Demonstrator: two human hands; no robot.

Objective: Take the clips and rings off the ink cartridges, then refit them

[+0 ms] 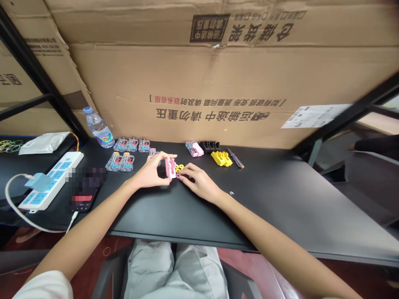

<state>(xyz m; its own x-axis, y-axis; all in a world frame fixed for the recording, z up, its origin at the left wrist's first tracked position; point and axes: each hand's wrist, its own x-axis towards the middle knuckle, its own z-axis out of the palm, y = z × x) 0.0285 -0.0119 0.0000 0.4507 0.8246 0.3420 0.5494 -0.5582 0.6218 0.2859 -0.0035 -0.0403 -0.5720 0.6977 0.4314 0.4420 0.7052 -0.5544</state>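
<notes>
My left hand [151, 171] grips a small pink plastic housing [170, 167] between thumb and fingers, just above the black table. Close by on its right, my right hand [199, 181] pinches a tiny pink ring [178, 175] at its fingertips. Several small yellow rings [179, 167] lie on the table behind the right fingertips. Partly hidden behind my left hand is another pink-topped piece [152, 152]. A clear and pink assembled unit [194, 148] rests farther back, beside black plastic housings [210, 146] and yellow plastic housings [221, 158].
Several clear assembled units [127, 161] stand at the back left near a water bottle [99, 128]. A screwdriver [235, 158] lies right of the yellow housings. The phone [89, 189] and power strip [51, 182] with its cable are at left. A cardboard sheet [174, 74] walls the back.
</notes>
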